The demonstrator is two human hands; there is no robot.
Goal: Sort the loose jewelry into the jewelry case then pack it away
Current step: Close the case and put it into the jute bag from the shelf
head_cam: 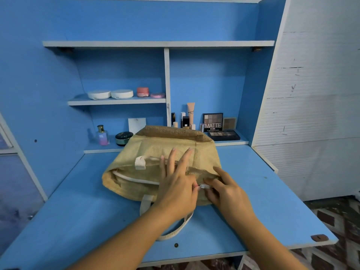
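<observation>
Looking down at a tan woven bag [165, 151] lying on its side mid-counter [78, 211], mouth facing this way. Got the left hand [176, 189] laid flat on top of the bag, fingers spread and straight, pressing the fabric down right by the mouth, thumb tip touching the zip pull [203, 186]. Got the right hand [225, 190] just right of that, fingers curled in, pinching the same pull near the bag's right end. Too blurry to pick out the exact fingertips.

Seeing the white zip tape [134, 179] running left from the pull along the mouth, gaping a little on that side. Spotting one white handle [140, 162] flopped on top of the bag, left of the left hand, and the other handle [176, 231] looping out from under the bag toward the near counter edge. No way of telling the bag's contents.

Behind the bag to the left, noticing a pink perfume bottle [102, 135], a dark round compact [123, 138] and a white card [137, 124] leaning on the back wall. Behind it to the right, counting a tube [191, 114], some small bottles, an upright MATTE palette [213, 122] and a flat dark palette [224, 135] lying in front of it. Higher up and left of the bag, on a shelf [116, 102], finding two white round cases [99, 94] side by side, a pink jar [142, 91] and a flat pink tin [157, 95].
</observation>
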